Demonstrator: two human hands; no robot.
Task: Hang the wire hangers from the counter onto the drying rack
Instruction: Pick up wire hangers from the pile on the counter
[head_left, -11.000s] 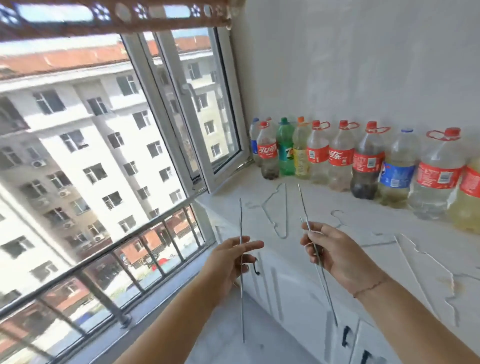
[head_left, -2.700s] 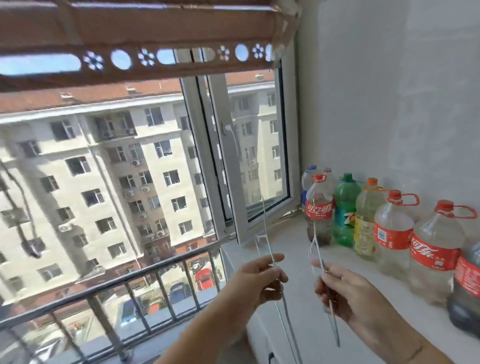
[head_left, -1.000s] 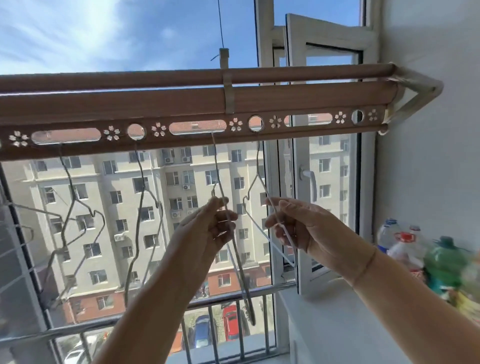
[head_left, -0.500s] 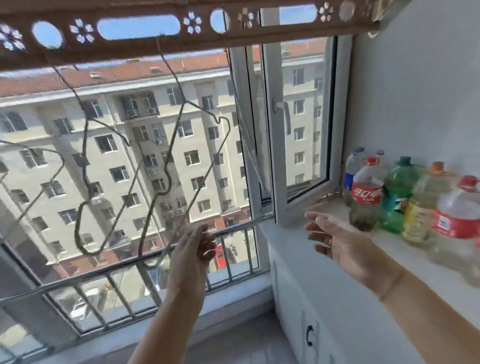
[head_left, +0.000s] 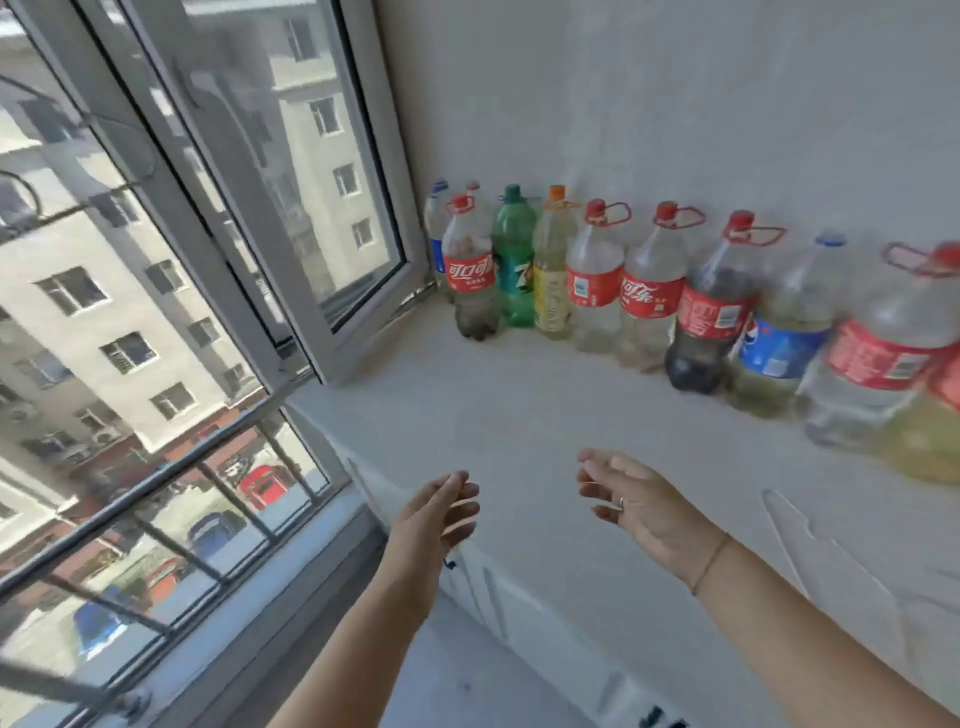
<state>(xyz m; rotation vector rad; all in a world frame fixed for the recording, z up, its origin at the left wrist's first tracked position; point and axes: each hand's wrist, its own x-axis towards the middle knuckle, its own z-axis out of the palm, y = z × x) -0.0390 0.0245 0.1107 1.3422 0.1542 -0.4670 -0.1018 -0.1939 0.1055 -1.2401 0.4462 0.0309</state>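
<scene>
- The left hand (head_left: 436, 514) and the right hand (head_left: 639, 499) are both held out over the front part of the white tabletop (head_left: 519, 415), with a clear gap between them
- Both hands are empty, with the fingers loosely spread and relaxed and the palms turned partly towards each other; neither touches the tabletop as far as the blur allows one to tell
- The right hand has a ring (head_left: 621, 501) on one finger and a thin bracelet (head_left: 709, 564) at the wrist
- A thin white wire hanger (head_left: 779, 519) lies flat on the tabletop to the right of the right hand, well apart from it; it is pale against the pale surface and smeared by motion, so I cannot tell how many lie there
- Beyond both hands a row of large plastic bottles (head_left: 597, 280) stands against the wall (head_left: 675, 104), most with red labels and red caps
- A green bottle (head_left: 514, 260) stands near the far left of the row, and a blue-labelled one (head_left: 779, 343) further right
- Ahead of the left hand a window sash (head_left: 317, 322) swings inward over the far end of the tabletop
- To the left of the left hand, metal bars (head_left: 171, 473) run across the lower window, with a building (head_left: 104, 291) and a red car (head_left: 265, 486) outside
- Below the hands, white cupboard doors (head_left: 519, 613) sit under the tabletop edge
</scene>
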